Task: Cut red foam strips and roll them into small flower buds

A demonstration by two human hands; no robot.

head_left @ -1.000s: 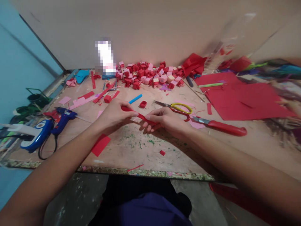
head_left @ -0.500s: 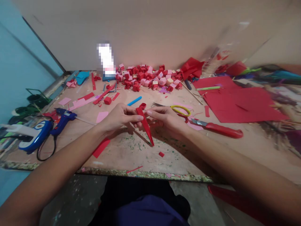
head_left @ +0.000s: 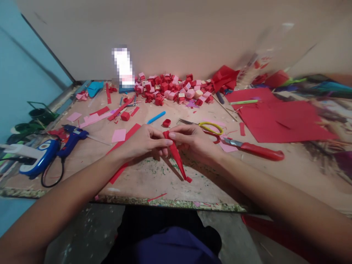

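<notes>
Both hands pinch one long folded strip of red paper (head_left: pixel 177 157) by its upper end, above the middle of the table. My left hand (head_left: pixel 150 141) grips it from the left, thumb on top. My right hand (head_left: pixel 192 139) has thumb and fingers closed on the same end from the right. The strip slants down toward me, its narrow tip near a small red scrap (head_left: pixel 189 179). A small red paper ring (head_left: pixel 166 123) lies just beyond the fingertips. Scissors with yellow handles (head_left: pixel 210 128) lie behind my right hand, and another red strip (head_left: pixel 121 172) lies partly under my left forearm.
Many red and pink paper cubes (head_left: pixel 170 88) are heaped at the back. A red-handled knife (head_left: pixel 261 151) and red sheets (head_left: pixel 288 121) lie on the right. A blue glue gun (head_left: pixel 73 139) with its cord is on the left. A blurred bright screen (head_left: pixel 124 68) stands behind.
My hands have shifted slightly down along with the strip, whose upper end is now folded over between the fingers. The small ring behind them shows more fully.
</notes>
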